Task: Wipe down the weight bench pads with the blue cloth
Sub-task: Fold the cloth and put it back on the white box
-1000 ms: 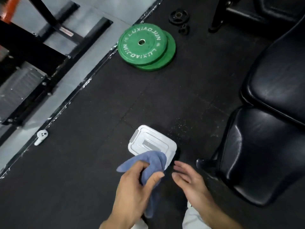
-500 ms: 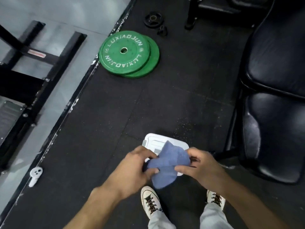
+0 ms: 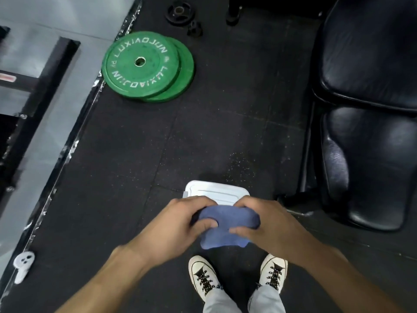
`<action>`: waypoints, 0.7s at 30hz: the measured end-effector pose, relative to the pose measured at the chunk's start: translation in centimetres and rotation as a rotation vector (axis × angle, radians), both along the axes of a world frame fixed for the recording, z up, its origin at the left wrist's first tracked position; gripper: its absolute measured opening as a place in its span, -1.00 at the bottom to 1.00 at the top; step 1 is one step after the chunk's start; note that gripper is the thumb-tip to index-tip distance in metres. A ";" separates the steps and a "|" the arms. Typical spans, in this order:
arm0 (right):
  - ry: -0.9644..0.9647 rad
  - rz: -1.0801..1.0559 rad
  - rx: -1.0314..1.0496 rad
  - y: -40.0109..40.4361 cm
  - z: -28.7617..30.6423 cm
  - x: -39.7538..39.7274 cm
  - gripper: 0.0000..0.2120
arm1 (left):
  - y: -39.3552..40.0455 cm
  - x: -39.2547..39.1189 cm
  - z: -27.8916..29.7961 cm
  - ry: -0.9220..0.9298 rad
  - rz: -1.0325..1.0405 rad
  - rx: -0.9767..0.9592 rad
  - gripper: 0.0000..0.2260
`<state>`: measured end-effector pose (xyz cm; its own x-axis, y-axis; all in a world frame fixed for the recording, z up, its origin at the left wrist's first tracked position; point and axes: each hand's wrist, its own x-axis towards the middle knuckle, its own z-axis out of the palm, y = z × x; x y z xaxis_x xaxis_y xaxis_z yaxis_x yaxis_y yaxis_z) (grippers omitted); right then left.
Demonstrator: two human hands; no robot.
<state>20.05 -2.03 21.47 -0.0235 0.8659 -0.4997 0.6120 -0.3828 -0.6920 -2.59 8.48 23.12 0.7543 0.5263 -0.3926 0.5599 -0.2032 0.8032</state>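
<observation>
The blue cloth is bunched between both hands in front of me, above my shoes. My left hand grips its left side with thumb on top. My right hand holds its right side. The weight bench stands at the right: a black seat pad nearer me and a black back pad beyond it, both apart from the cloth.
A white lidded box lies on the black rubber floor just beyond my hands. Two stacked green weight plates lie further off. A small black plate is at the top. A black rack frame and a white controller lie left.
My right hand has come in and taken hold of the cloth, which my left hand held alone. Both hands now bunch it tighter. The view has risen, showing my shoes.
</observation>
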 end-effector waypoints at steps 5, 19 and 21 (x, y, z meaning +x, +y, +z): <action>-0.016 -0.055 -0.108 2.3 -5.7 0.5 -0.84 | 3.5 1.8 -6.7 0.199 -0.084 0.023 -0.91; 0.031 -0.068 -0.227 -0.1 -18.9 -1.7 -0.87 | 1.6 -0.7 -20.0 0.290 -0.169 0.014 -0.90; 0.023 -0.092 -0.217 0.3 -21.4 -1.8 -0.86 | 2.0 0.0 -22.4 0.298 -0.151 0.052 -0.95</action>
